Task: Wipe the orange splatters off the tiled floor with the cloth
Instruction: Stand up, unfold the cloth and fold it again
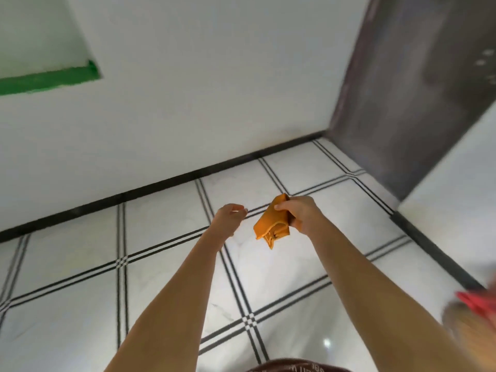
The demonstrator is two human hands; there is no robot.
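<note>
Both forearms extended forward, bare. Left hand [230, 216] — fingers loosely curled, empty. Right hand [299, 213] grips the cloth [271, 224] — thumb on top.

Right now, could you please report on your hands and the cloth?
Right hand grips folded orange cloth, held off the tiled floor. Left hand empty, beside it. No splatters in view; nothing between cloth and tiles.
</note>
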